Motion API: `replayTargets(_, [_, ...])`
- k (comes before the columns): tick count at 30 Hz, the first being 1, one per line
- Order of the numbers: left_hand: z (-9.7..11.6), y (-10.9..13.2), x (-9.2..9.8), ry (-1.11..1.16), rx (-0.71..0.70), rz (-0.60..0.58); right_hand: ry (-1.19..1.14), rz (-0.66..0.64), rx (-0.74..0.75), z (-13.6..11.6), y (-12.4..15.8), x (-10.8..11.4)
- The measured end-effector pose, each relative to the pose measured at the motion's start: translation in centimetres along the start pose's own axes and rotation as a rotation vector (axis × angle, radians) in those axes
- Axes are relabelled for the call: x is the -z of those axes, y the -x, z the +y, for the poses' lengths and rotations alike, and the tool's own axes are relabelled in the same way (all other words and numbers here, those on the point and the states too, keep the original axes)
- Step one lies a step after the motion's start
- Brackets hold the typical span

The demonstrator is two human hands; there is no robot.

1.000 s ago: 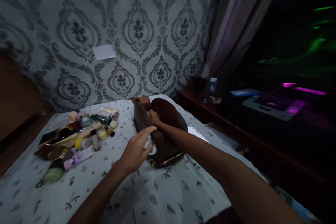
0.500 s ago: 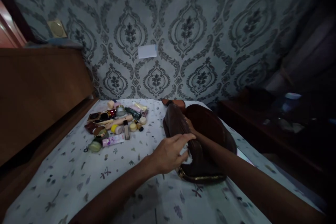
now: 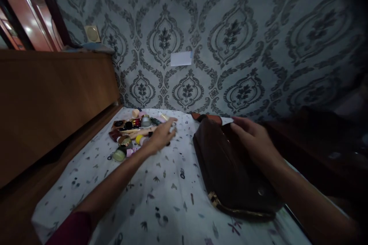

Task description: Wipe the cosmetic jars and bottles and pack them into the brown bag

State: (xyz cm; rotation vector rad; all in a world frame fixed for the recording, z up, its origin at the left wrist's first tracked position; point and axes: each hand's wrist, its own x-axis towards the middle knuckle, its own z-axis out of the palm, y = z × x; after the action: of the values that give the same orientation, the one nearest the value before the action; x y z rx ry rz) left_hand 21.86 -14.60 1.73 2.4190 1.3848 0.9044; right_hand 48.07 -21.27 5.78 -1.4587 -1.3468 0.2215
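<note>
My left hand is stretched over the right side of a group of cosmetics, blurred by motion. Its fingers look spread, with a small pale item between or behind them; whether they touch it is unclear. A dark brown bag with a gold zip along its near edge sits on the patterned sheet. On the bag's upper right edge, my right hand grips with thumb and fingers. The bag's inside is hidden. Near the left hand are a yellow-banded jar and a gold-lidded jar.
Behind the bag lies an orange-brown strap or case. A green round container is at the near edge of the cosmetics. A wooden board stands along the left, and the patterned wall rises behind. The right side is dark.
My left hand has left the bag and moved left to the cosmetics. My right hand has come out to the bag's upper edge. The white material by the left hand is no longer visible there.
</note>
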Motion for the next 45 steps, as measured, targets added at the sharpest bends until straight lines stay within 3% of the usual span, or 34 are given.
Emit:
replayTargets(2, [-3.8,-2.6,1.3,-0.066,0.122,0.054,0.021,0.095,0.105,-2.6,2.8,1.0])
replayTargets(4, [-7.5,-5.0,2.5,-0.124,0.215,0.112,0.064,0.139,0.319,-4.5,6.2,1.0])
replayTargets(5, [-9.1,-6.1,2.9,-0.155,0.253,0.138,0.074,0.123,0.433,-5.1,7.9,0.6])
replayTargets(8, [-13.2,-8.4,3.2,-0.233,0.33,0.158,0.035,-0.113,0.698,-4.8,12.0,-2.0])
replayTargets(11, [-15.8,-9.5,2.0,-0.287,0.337,0.071,-0.072,-0.295,0.761,-3.3,14.2,-5.2])
replayTargets(15, [-17.4,-10.0,0.3,-0.348,0.315,-0.104,-0.172,-0.414,0.663,-2.2,15.2,-8.5])
replayTargets(23, [-17.5,-10.9,0.5,-0.437,0.274,-0.291,-0.245,-0.534,0.416,-1.5,16.0,-12.7])
replayTargets(29, [-17.0,-10.1,0.9,-0.449,0.261,-0.335,-0.265,-0.557,0.294,-0.1,16.6,-13.8])
replayTargets(38, [-14.5,-5.5,-0.2,-0.415,0.218,-0.049,-0.338,-0.544,0.001,0.8,16.6,-13.6])
replayTargets(45, [-10.7,-3.2,2.8,-0.272,0.128,0.18,-0.407,-0.486,-0.115,1.3,16.5,-13.7])
